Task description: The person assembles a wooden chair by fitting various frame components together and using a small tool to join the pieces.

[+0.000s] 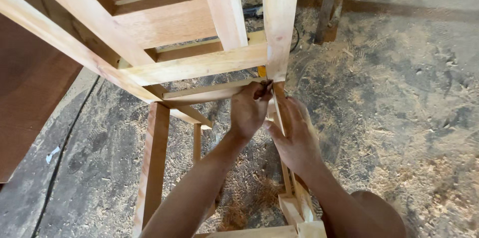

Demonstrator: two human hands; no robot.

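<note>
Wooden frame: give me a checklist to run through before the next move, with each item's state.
1. Left hand on the joint of the wooden frame: ok, its fingers pinch there.
2. Right hand steadying the thin strip: ok, thumb pressed against it.
3. Strip flush with the upright post: cannot tell, hands hide it.
4. What the left fingers pinch: cannot tell, too small.
5. Floor clean: not ok, sawdust everywhere.

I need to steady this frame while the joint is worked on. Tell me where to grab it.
Grip the upright post above the joint, coming from the right, probably with one hand wrapped round its square faces. Both the left hand and right hand crowd the post lower down.
</note>
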